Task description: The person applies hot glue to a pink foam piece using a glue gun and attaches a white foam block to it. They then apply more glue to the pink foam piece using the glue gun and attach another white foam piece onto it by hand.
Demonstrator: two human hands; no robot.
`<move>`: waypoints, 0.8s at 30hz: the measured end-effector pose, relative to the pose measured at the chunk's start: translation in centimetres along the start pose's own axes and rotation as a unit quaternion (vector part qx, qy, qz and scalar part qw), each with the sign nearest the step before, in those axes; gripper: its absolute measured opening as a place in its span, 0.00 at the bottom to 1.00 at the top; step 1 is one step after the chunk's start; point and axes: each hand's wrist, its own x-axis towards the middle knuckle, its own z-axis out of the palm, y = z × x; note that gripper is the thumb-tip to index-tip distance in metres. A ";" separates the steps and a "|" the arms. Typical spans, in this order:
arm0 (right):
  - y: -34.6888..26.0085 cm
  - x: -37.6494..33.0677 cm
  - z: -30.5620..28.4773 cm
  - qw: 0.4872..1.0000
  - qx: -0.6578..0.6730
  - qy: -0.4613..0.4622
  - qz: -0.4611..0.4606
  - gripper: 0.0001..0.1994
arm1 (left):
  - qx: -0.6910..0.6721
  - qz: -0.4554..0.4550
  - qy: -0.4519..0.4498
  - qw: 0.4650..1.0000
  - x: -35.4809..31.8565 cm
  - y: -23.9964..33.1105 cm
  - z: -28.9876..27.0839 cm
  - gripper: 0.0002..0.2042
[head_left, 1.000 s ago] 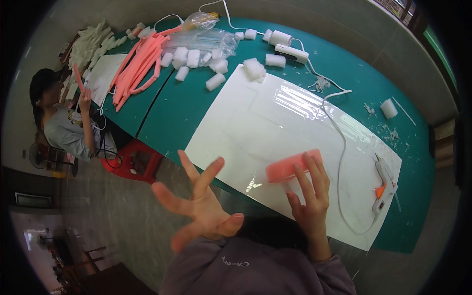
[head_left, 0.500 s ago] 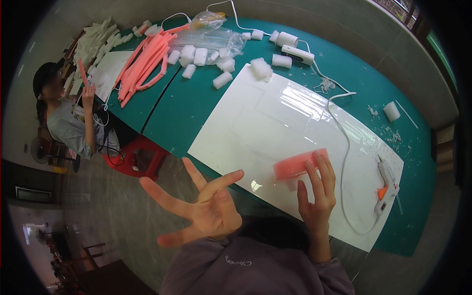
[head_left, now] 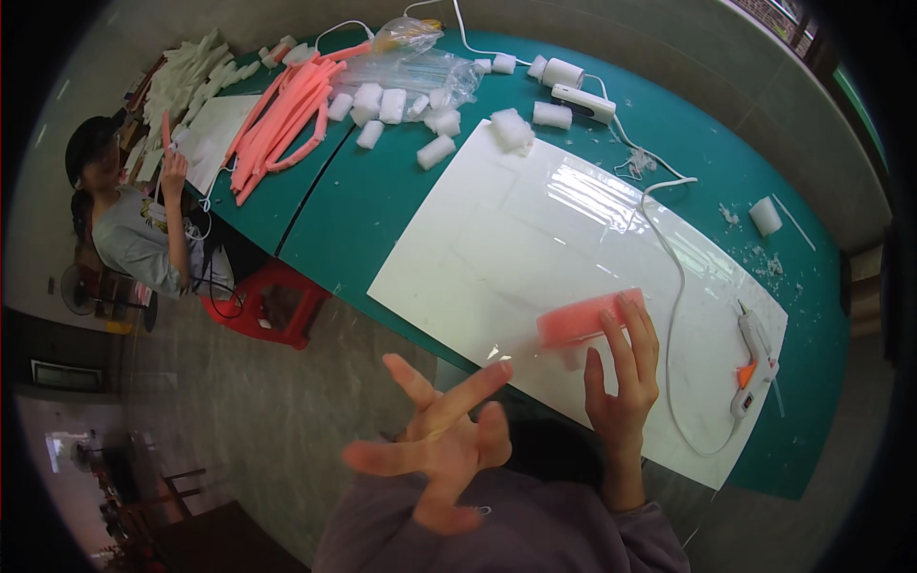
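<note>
A curved band of pink foam point(head_left: 583, 319) rests on the white glossy board point(head_left: 478, 229), near its front edge. My right hand point(head_left: 626, 377) lies against its right end, with fingertips over the top and the thumb held apart from it. These fingers are stretched out rather than wrapped round the foam. To the left, my left hand point(head_left: 444, 444) is up in the air in front of my body, palm up with fingers spread, and nothing is in it. A grey-white glue gun point(head_left: 756, 358) with an orange trigger lies on the board's right side, its cord looping between it and the pink foam.
White foam chunks point(head_left: 392, 105) and a bundle of pink foam strips point(head_left: 287, 124) lie on the green table point(head_left: 330, 244). A white device point(head_left: 583, 103) sits at the back among cords. At the far left a person point(head_left: 143, 229) sits by a red stool point(head_left: 277, 301), holding a pink strip.
My left hand has moved right and a little down, turning, with its fingers still spread. My right hand stays on the pink foam almost unmoved.
</note>
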 end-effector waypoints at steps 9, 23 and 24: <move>-0.3 0.0 -0.1 1.000 0.025 -0.004 0.003 0.24 | 0.304 -0.067 -0.506 0.804 -1.4 0.6 0.1 0.27; -0.2 0.2 -0.1 1.000 0.000 -0.017 -0.002 0.23 | 0.218 -0.093 -0.642 0.729 -6.3 5.7 -2.4 0.23; -0.2 0.3 0.1 1.000 0.010 -0.011 -0.010 0.23 | 0.230 -0.078 -0.653 0.717 -7.0 5.8 -2.3 0.23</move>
